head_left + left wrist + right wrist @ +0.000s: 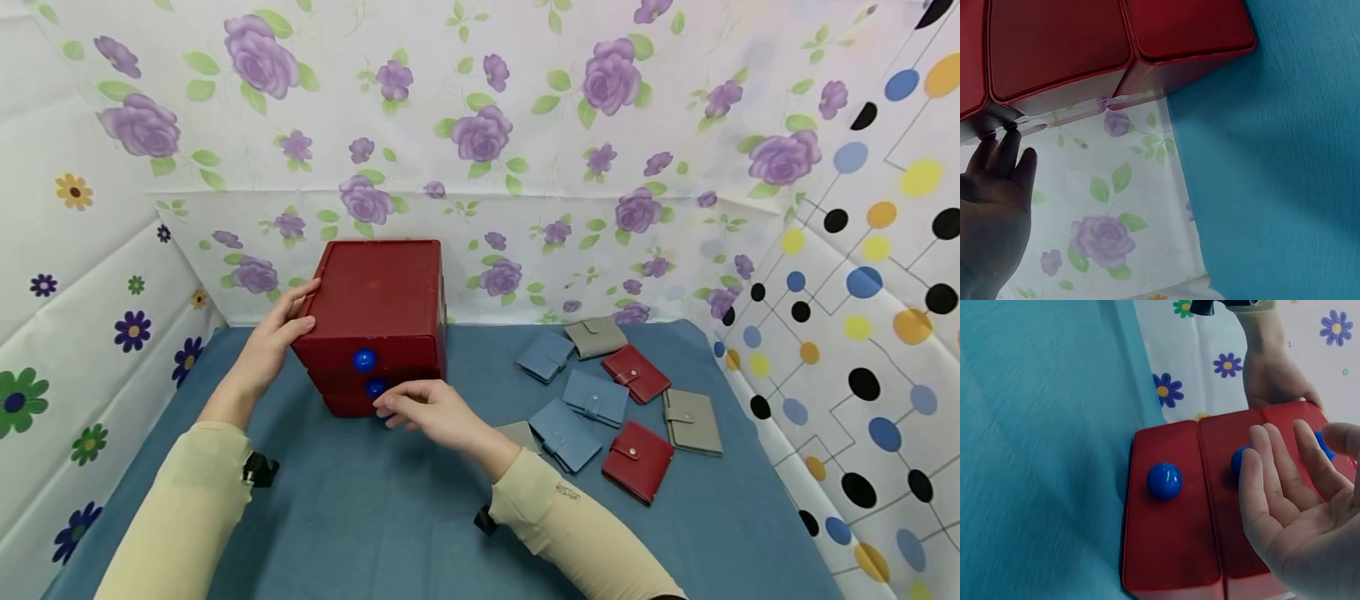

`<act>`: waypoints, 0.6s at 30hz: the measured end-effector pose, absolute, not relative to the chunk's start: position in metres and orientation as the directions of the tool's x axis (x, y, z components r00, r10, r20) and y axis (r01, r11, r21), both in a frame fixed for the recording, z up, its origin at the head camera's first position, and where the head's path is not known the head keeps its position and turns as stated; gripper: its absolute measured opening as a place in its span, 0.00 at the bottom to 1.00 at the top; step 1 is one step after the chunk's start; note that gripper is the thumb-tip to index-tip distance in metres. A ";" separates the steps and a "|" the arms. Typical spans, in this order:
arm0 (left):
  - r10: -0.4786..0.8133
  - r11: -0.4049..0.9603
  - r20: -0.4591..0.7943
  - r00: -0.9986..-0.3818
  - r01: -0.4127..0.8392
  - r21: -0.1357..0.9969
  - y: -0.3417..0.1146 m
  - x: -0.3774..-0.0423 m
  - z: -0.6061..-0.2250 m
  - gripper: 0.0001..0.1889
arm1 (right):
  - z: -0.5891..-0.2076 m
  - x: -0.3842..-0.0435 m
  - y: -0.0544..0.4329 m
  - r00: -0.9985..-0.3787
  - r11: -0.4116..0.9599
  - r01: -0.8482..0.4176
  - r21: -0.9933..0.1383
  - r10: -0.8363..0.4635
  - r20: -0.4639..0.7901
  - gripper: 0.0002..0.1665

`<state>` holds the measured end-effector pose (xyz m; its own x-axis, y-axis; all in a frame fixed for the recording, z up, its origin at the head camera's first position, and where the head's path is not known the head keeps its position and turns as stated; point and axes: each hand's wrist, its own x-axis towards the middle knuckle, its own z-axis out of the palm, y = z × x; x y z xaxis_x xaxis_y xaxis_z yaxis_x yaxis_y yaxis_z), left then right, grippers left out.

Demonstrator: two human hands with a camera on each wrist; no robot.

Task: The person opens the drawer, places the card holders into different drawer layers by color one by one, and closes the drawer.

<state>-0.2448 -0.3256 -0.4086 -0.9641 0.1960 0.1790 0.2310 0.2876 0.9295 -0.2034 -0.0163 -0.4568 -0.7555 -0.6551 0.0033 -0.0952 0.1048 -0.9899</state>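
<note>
Beside my unclosed right hand [438, 412], tugging that blue knob [375, 386] could skid the cabinet [381, 287] if my uncurled left hand [272, 342] slips.

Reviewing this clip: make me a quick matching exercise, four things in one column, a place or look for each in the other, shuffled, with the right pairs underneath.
Column one
1. Left hand
2. Right hand
3. Knobs
4. Wallets

Column two
A. Spread on the blue cloth
B. At the front of the red drawer box
C. Touching the box's left side
D. Round, blue and shiny

Pairs: 1-C, 2-B, 3-D, 4-A
</note>
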 end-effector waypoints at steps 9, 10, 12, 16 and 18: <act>0.186 0.381 0.126 -0.974 0.190 0.905 -0.335 -0.241 -0.394 0.31 | -0.455 -0.203 -0.028 -0.778 0.039 0.006 -0.999 -0.628 -0.030 0.21; 0.189 0.381 0.122 -0.974 0.188 0.905 -0.335 -0.242 -0.393 0.31 | -0.455 -0.203 -0.029 -0.779 0.038 0.012 -0.999 -0.626 -0.034 0.20; 0.196 0.375 0.116 -0.974 0.184 0.908 -0.336 -0.242 -0.393 0.31 | -0.454 -0.202 -0.030 -0.778 0.038 0.022 -0.999 -0.627 -0.041 0.20; 0.196 0.369 0.109 -0.975 0.176 0.913 -0.336 -0.242 -0.394 0.31 | -0.452 -0.202 -0.032 -0.776 0.036 0.034 -0.999 -0.629 -0.049 0.20; 0.197 0.364 0.109 -0.974 0.176 0.915 -0.337 -0.242 -0.395 0.31 | -0.452 -0.202 -0.034 -0.776 0.037 0.045 -0.998 -0.628 -0.058 0.20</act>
